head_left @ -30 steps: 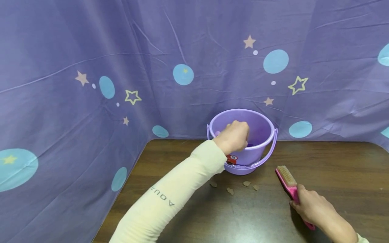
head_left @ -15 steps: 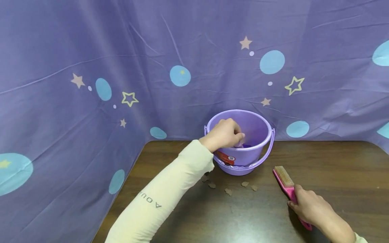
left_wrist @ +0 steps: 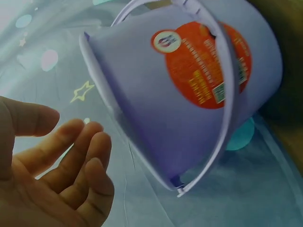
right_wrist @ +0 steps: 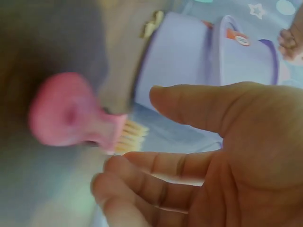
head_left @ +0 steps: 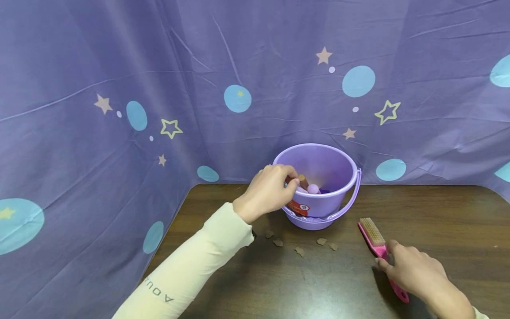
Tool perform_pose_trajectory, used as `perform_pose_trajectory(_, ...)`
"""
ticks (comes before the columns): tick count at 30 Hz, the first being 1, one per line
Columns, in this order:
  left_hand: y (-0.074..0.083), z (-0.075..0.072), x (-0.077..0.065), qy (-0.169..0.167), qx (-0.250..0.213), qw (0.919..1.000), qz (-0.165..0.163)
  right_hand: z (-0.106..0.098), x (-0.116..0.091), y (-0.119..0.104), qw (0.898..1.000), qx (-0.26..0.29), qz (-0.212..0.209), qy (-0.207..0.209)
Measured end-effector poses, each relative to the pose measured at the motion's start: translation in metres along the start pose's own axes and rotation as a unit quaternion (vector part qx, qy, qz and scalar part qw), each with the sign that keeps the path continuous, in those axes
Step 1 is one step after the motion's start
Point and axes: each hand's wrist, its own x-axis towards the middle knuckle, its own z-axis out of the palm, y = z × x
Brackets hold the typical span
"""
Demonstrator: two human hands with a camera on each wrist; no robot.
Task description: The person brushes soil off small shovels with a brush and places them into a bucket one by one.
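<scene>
A light purple bucket (head_left: pixel 324 206) stands at the back of the table with its handle folded down in front. My left hand (head_left: pixel 271 188) is at the bucket's left rim, its fingers loosely bent; the left wrist view shows nothing between thumb and fingertips. Inside the bucket lie a small purple ball (head_left: pixel 313 189) and a brown piece (head_left: pixel 303 180), partly hidden. On the right, a pink-handled scrubbing brush (head_left: pixel 400 291) lies bristles up. My right hand (head_left: pixel 416 270) hovers over its handle, thumb and fingers apart in the right wrist view.
Several small brown scraps (head_left: pixel 299 251) are scattered on the wooden table (head_left: pixel 318 288) in front of the bucket. A small dark thing (head_left: pixel 254 235) shows beside my left cuff. Purple patterned cloth (head_left: pixel 271 66) hangs behind and to the left.
My left hand has come up out of the bucket and moved left to its rim, exposing the things inside. My right hand has loosened its grip on the brush, which stays put.
</scene>
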Motion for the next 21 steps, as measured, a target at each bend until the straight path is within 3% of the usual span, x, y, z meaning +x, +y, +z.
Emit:
perform_pose_trajectory(6, -0.006, 0.006, -0.022, 0.072, -0.013, 0.9973, -0.002, -0.015, -0.005, -0.017, 0.998, 0.003, -0.03, 0.054)
perform_pose_trajectory(11, -0.006, 0.016, -0.038, 0.09, -0.017, 0.9957, -0.015, -0.025, -0.011, -0.041, 0.986, 0.005, -0.091, 0.138)
perform_pose_trajectory(14, -0.005, 0.023, -0.048, 0.103, -0.009, 0.9945, -0.019, -0.031, -0.013, -0.054, 0.97, 0.003, -0.148, 0.191)
perform_pose_trajectory(18, -0.005, 0.037, -0.061, 0.13, -0.001, 0.9915, -0.007, -0.032, -0.015, -0.066, 0.937, -0.003, -0.239, 0.255)
perform_pose_trajectory(21, -0.007, 0.049, -0.07, 0.139, 0.001, 0.9903, 0.008, -0.031, -0.015, -0.071, 0.915, -0.008, -0.292, 0.279)
